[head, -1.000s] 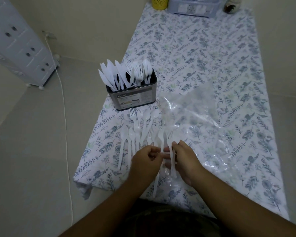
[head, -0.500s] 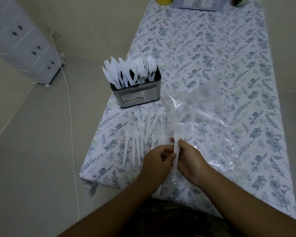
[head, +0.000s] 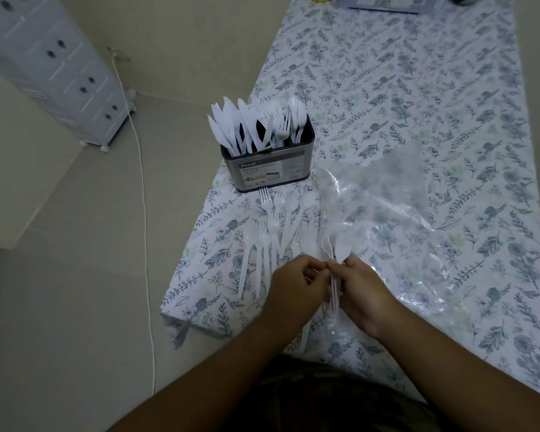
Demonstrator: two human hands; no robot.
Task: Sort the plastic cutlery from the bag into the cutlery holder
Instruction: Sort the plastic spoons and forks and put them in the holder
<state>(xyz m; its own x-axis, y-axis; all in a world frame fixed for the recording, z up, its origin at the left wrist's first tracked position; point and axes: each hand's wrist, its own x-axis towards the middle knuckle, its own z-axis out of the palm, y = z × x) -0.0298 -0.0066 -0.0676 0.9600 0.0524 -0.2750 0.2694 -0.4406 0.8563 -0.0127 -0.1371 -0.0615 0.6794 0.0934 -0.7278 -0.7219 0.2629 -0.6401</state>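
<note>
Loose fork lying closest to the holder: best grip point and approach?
Probably the handle, pinched from above. The fork lies flat on the tablecloth, tines pointing at the holder and nearly touching its base, so the head end is crowded. Its handle runs back toward the person, with spoons close on its right; coming down from the left side looks clearer.

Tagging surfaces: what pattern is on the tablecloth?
White tablecloth with blue-grey and green leaf and flower sprigs; head view shows it.
</note>
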